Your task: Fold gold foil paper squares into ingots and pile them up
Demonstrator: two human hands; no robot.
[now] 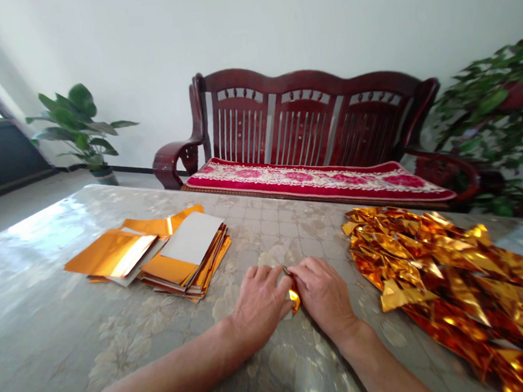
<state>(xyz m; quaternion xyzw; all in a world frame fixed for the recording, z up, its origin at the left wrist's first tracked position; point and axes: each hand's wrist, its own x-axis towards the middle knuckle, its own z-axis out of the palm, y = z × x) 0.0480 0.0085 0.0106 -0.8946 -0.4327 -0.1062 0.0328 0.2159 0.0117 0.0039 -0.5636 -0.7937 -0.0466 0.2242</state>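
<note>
A small piece of gold foil paper (295, 297) is pinched between my two hands, low over the table. My left hand (262, 303) grips it from the left, fingers bent and pressed together. From the right, my right hand (323, 297) closes on the same piece. Much of the paper is hidden by the fingers, so its full folded shape does not show. To the left lies a loose stack of flat gold foil sheets (171, 271), a pale grey sheet face uppermost. On the right spreads a large heap of folded gold foil pieces (461, 282).
The table (132, 347) has a glossy, floral-patterned cover. Beyond its far edge stands a dark red wooden bench (304, 116) with a red patterned cushion (296, 177). Leafy potted plants stand at the left (84, 126) and right (501, 108).
</note>
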